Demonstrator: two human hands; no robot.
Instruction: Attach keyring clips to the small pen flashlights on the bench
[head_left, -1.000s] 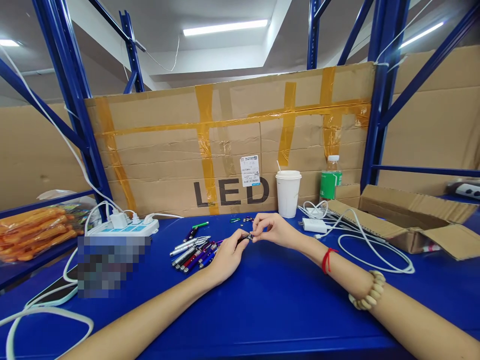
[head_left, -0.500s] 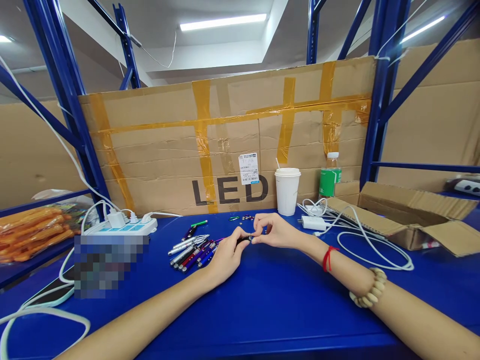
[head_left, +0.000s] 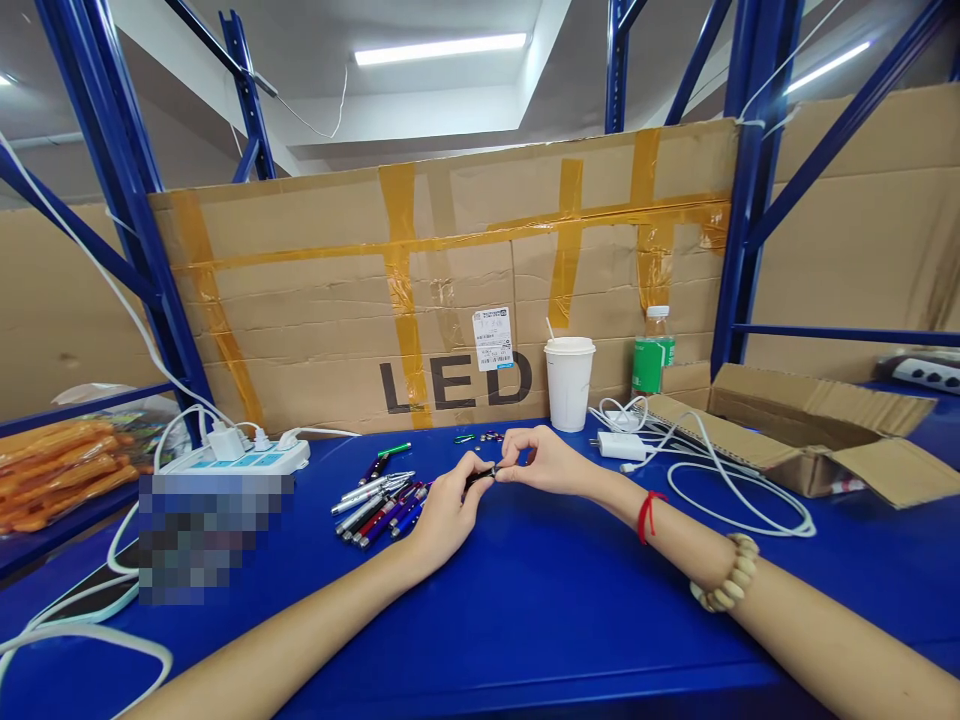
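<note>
Head view looks down over my two forearms to a blue bench (head_left: 525, 620), where both hands meet near the middle. My left hand (head_left: 442, 510) holds a small dark pen-shaped torch (head_left: 480, 476) by its barrel, fingers pressed around it, just above the bench top. My right hand (head_left: 544, 460) comes in from the other side, thumb and forefinger pinching the torch's tip; whether a separate small part sits between those fingers is too small to tell. On my right wrist hang a red string (head_left: 646, 512) and a beaded bracelet (head_left: 726, 588).

Just left of my left hand lies a loose pile of pen torches (head_left: 379, 505) in silver, purple, red and blue, with a green one (head_left: 394, 450) a little behind it. A few tiny parts (head_left: 480, 437) lie beyond my fingers.

Behind them, a white paper cup (head_left: 568, 384) with a lid and a straw stands against a taped cardboard sheet marked LED (head_left: 450, 300); its contents are hidden. A green-labelled plastic bottle (head_left: 653, 352) stands beside it, capped. To the right, an open cardboard box (head_left: 810, 440) lies on its side, and I cannot make out what is in it. A white charger (head_left: 621, 446) and its looped cable (head_left: 739, 490) lie between cup and box. To the far left sit a white power strip (head_left: 240, 460) and a bag of orange packets (head_left: 60, 470).
</note>
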